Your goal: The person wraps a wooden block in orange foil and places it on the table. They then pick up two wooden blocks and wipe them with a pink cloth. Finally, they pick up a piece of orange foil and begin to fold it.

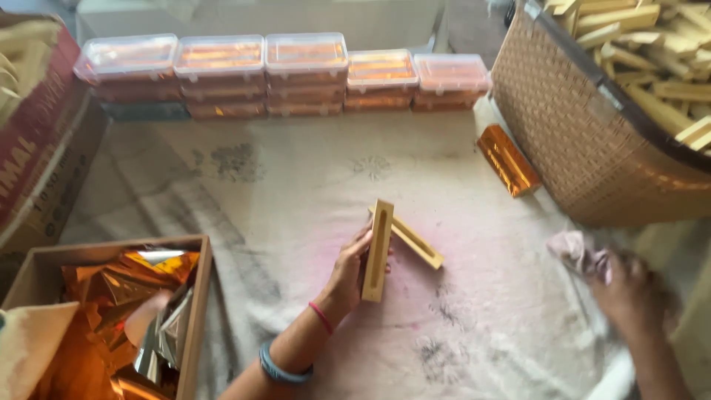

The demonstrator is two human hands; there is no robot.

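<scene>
My left hand [349, 272] grips a long yellow wooden block [378, 250] with a slot down its face, holding it upright on its edge over the cloth. A second slotted wooden block [416, 241] lies flat just behind it, angled to the right and touching the first. My right hand [629, 292] is blurred at the lower right and holds a crumpled pinkish rag [578, 254]. Both hands are above a stained white cloth [311, 185] that covers the work surface.
A row of stacked clear plastic boxes [281, 74] with orange contents lines the back. A foil-wrapped orange block [508, 160] lies beside a woven basket [578, 126] full of wooden blocks. A wooden box [194, 296] of orange foil sheets sits lower left, and a cardboard carton [37, 133] stands at the far left.
</scene>
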